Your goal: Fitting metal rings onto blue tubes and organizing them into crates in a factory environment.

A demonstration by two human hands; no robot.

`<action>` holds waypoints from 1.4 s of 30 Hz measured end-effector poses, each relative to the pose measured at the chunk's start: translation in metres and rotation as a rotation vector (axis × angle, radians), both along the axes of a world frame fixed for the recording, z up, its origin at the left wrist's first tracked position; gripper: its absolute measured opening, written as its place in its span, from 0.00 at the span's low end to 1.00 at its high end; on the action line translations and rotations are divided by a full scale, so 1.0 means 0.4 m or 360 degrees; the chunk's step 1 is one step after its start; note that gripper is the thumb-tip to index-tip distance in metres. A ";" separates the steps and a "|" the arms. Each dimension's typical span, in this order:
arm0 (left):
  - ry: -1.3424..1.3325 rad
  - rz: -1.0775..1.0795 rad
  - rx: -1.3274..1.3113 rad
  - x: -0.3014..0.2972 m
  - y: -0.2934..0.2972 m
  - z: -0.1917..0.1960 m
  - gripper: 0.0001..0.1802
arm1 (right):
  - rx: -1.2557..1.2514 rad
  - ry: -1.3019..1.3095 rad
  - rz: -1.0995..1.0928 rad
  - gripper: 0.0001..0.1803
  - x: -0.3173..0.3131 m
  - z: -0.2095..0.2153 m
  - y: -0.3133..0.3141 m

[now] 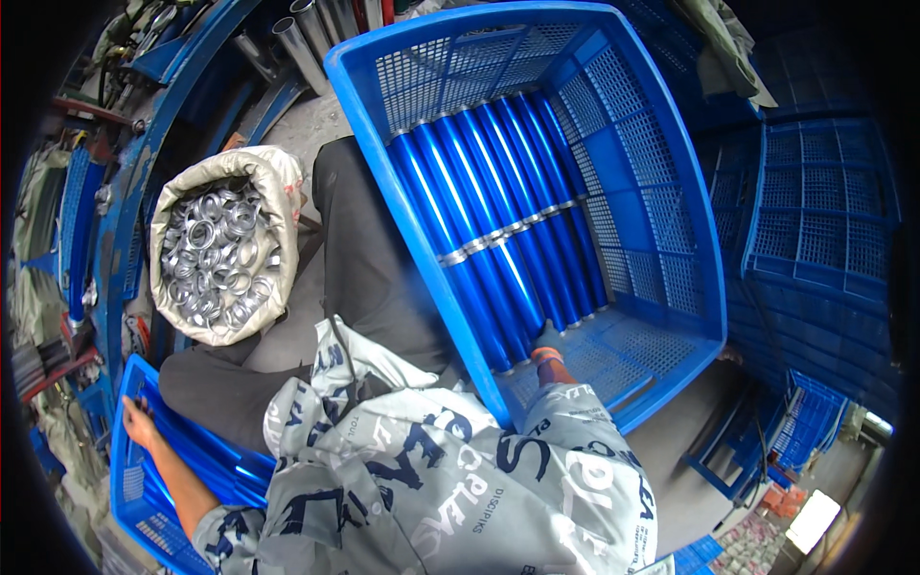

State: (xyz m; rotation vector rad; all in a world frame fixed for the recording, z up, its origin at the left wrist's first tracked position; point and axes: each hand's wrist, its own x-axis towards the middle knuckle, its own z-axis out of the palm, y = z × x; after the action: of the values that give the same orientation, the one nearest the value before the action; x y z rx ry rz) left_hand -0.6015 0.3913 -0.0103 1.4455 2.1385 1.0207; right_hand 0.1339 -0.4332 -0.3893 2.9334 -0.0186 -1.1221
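Inside a large blue plastic crate (632, 182), shiny blue tubes (460, 177) with silver ends lie side by side in two rows. My right hand (547, 337), in what looks like a dark glove, reaches into the crate and touches the near end of the closer row. Its fingers are too dark and small to make out. At the lower left, my left hand (140, 424) is over the edge of a second blue crate (117, 470), fingers apart, with nothing visible in them. More blue tubes (251, 470) lie in that crate, partly covered by my leg and arm.
A pale sack (287, 192) full of silver metal rings (206, 240) stands left of my knee. Bare metal pipes (299, 53) lean at the back. Stacked blue crates (819, 201) stand on the right. A blue metal frame (158, 125) runs along the left.
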 end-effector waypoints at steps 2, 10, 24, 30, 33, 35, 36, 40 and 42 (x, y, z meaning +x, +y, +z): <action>0.0282 -0.0011 -0.0305 -0.046 -0.103 -0.017 0.42 | -0.0126 -0.0085 0.0082 0.50 0.010 -0.010 -0.013; 0.0697 0.0040 -0.0490 -0.161 -0.414 -0.193 0.44 | -0.0298 0.0054 0.0230 0.39 0.041 0.027 0.007; 0.0906 0.0088 -0.0572 -0.131 -0.415 -0.174 0.47 | -0.0102 -0.0096 0.0041 0.29 0.026 -0.236 -0.010; 0.1188 0.0328 -0.0626 -0.044 -0.507 -0.273 0.49 | 0.1716 -0.0382 -0.0513 0.31 0.404 0.244 0.636; 0.1151 0.0482 -0.0591 0.001 -0.515 -0.292 0.53 | 0.2412 -0.0503 0.0082 0.26 0.420 0.635 1.025; 0.1174 0.0617 -0.0497 0.014 -0.519 -0.287 0.54 | 0.2471 -0.0448 0.0753 0.20 0.320 0.851 1.208; 0.1119 0.0623 -0.0519 0.018 -0.522 -0.285 0.54 | 0.2483 -0.0361 0.1087 0.18 0.247 0.921 1.290; 0.1000 0.0580 -0.0625 0.024 -0.536 -0.285 0.53 | 0.1939 -0.0099 0.2116 0.28 -0.065 0.913 1.559; 0.1023 0.0563 -0.0472 0.023 -0.542 -0.290 0.52 | 0.1352 -0.0390 0.2667 0.37 -0.178 0.788 1.637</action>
State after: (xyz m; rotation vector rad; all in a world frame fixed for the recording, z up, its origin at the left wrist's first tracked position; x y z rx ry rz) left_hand -0.5925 0.1744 -0.1264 1.3989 2.9247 0.3105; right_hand 0.0628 0.2214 -0.0741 1.9502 2.6473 -0.3734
